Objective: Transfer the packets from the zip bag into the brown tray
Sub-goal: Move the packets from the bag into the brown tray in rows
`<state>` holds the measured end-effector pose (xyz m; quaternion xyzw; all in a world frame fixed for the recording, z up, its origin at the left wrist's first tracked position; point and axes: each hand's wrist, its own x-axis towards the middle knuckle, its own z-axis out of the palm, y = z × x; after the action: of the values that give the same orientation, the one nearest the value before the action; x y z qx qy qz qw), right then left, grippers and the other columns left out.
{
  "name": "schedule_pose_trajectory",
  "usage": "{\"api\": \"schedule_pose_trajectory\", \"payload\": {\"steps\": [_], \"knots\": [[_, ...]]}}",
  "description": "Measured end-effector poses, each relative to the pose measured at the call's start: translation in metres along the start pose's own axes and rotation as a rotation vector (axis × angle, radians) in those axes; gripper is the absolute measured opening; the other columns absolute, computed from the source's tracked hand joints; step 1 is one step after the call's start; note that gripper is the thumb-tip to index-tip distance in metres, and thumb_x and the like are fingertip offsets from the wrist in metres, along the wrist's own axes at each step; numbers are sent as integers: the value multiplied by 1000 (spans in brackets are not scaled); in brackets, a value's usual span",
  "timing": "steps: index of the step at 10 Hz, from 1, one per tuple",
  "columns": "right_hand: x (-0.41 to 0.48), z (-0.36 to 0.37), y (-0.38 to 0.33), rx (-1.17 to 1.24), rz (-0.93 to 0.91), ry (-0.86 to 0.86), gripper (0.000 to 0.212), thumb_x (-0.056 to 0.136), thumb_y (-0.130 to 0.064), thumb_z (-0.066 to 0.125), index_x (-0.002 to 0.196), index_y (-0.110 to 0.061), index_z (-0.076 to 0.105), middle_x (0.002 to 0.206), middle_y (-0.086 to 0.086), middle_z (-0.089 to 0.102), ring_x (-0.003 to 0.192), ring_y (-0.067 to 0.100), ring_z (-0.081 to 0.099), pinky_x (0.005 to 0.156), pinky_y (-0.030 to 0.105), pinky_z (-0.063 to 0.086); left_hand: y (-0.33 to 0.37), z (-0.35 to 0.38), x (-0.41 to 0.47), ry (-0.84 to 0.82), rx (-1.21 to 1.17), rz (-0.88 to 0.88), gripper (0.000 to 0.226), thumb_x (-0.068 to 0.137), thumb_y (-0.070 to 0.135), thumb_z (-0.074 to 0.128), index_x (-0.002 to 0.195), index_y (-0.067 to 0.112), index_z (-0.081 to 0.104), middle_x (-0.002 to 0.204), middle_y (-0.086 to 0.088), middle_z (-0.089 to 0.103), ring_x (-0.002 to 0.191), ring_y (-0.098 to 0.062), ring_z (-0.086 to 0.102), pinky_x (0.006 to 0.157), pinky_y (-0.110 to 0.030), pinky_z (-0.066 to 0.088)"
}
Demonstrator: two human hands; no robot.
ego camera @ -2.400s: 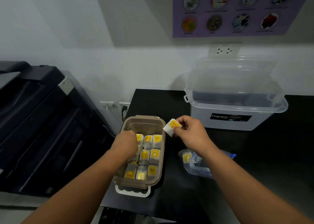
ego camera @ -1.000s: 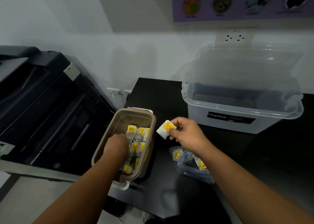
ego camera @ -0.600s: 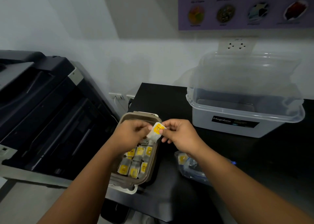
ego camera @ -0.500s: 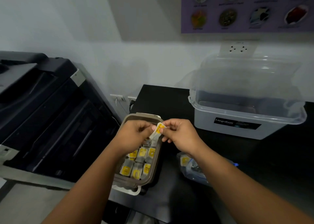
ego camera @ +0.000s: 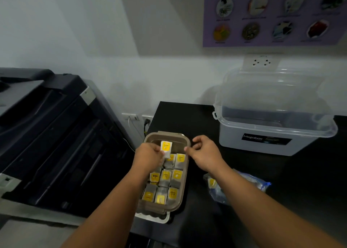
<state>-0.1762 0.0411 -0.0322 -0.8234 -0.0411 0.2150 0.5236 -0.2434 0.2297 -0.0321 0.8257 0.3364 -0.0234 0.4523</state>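
Observation:
The brown tray (ego camera: 185, 189) sits at the left edge of the black table, with several yellow-labelled packets lying in rows inside. My left hand (ego camera: 149, 156) hovers over the tray's far half and pinches one white packet with a yellow label (ego camera: 166, 148), held upright. My right hand (ego camera: 203, 152) is just right of the tray's far rim, fingers loosely curled, holding nothing. The clear zip bag (ego camera: 247, 183) with a blue seal lies on the table to the right of the tray, partly hidden by my right forearm; a yellow packet (ego camera: 212, 182) shows inside it.
A lidded translucent storage box (ego camera: 272, 123) stands at the back right of the black table (ego camera: 187, 116). A large dark printer (ego camera: 47, 135) fills the left side, beside the table. Wall sockets (ego camera: 139, 117) sit low behind the tray.
The packet passed from my right hand to my left hand. My left hand now holds it over the tray, and my right hand has drawn back to the right, empty.

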Motion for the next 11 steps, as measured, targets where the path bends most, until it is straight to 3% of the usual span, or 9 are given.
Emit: {"api": "schedule_pose_trajectory", "payload": {"steps": [1, 2, 3, 4, 6, 7, 9, 10, 11], "knots": [[-6, 6, 3, 45, 92, -86, 37, 91, -26, 78, 119, -24, 54, 98, 2, 68, 86, 17, 70, 71, 33, 60, -15, 18, 17, -21, 68, -27, 13, 92, 9, 63, 86, 8, 75, 77, -11, 73, 73, -26, 72, 77, -41, 63], [-13, 9, 4, 81, 111, -103, 38, 94, -18, 74, 124, -21, 51, 92, 3, 68, 78, 17, 70, 62, 30, 60, -31, 34, 37, -72, 211, -93, 33, 100, 17, 48, 123, 1, 64, 125, -16, 67, 113, -33, 65, 98, -40, 54], [-16, 10, 3, 94, 117, -104, 38, 96, -17, 72, 127, -20, 50, 92, 4, 69, 75, 16, 70, 61, 30, 60, -39, 42, 40, -103, 592, 43, 38, 102, 28, 44, 132, 13, 62, 134, -5, 62, 123, -27, 59, 95, -38, 53], [-20, 10, 1, 89, 124, -100, 38, 97, -17, 70, 129, -20, 49, 97, 6, 71, 78, 17, 71, 62, 28, 61, -36, 48, 52, -11, 398, -69, 23, 91, 14, 59, 107, 7, 74, 104, -10, 73, 97, -26, 70, 76, -33, 58], [-24, 10, 3, 95, 133, -101, 36, 98, -23, 69, 130, -20, 52, 100, 7, 73, 80, 17, 72, 63, 27, 60, -25, 48, 39, 32, 361, -24, 20, 93, 11, 57, 103, 5, 73, 102, -10, 73, 97, -27, 70, 71, -30, 51], [-27, 8, 5, 110, 127, -100, 29, 99, -26, 68, 124, -22, 55, 99, 5, 73, 79, 16, 72, 64, 28, 59, -21, 47, 36, 61, 537, 9, 19, 93, 9, 57, 97, 8, 75, 100, -7, 75, 95, -24, 71, 70, -30, 52], [-31, -21, 13, 65, 100, -47, 11, 101, -17, 63, 110, -24, 62, 102, 6, 72, 82, 18, 72, 66, 28, 57, 3, 25, 31, 67, 602, 129, 20, 95, 9, 58, 104, 11, 76, 105, -8, 74, 97, -24, 70, 86, -34, 58], [-31, -45, 23, 44, 88, 26, 13, 100, -12, 62, 101, -24, 64, 96, 7, 73, 79, 18, 71, 70, 30, 56, 19, 16, 20, 116, 529, 240, 20, 97, 14, 57, 92, 15, 76, 87, -3, 73, 78, -19, 68, 70, -31, 56], [-33, -70, 39, -76, 96, 97, 15, 99, -9, 62, 93, -22, 66, 88, 5, 74, 79, 17, 70, 75, 33, 57, 41, 15, -6, 125, 350, 406, 11, 97, 23, 62, 93, 19, 72, 82, 6, 71, 70, -7, 65, 63, -19, 53]]}}
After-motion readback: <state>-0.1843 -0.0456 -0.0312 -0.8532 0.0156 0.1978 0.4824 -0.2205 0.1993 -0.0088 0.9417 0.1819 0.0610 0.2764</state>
